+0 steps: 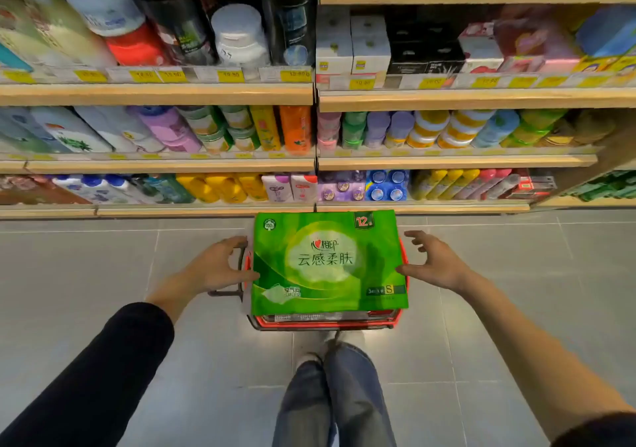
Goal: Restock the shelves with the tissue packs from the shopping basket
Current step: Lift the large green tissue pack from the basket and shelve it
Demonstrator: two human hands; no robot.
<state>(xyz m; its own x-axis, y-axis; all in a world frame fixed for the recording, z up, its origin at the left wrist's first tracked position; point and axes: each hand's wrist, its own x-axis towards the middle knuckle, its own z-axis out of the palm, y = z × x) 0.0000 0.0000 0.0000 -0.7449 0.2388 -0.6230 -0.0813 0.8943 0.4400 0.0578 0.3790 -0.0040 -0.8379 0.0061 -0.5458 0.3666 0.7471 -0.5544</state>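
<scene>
The long wooden shelves [158, 94] stand behind the basket, full of bright bottles, jars and boxes, with yellow price tags along their front edges. The grey tiled floor [103, 267] lies under the basket and spreads out on every side of it. The big green plastic tissue pack [327, 261] lies flat on top of the red wire shopping basket [327, 324] and covers almost all of it, so only the basket's red rim and its dark handle peek out. More packs seem to sit under the green one, but they are too hidden to tell. The left hand [220, 264], on an arm in a dark sleeve, is beside the basket's left edge, fingers spread, thumb touching the pack. The right hand [432, 262] is beside the basket's right edge, fingers spread wide, thumb tip at the pack's side. Neither hand grips anything.
</scene>
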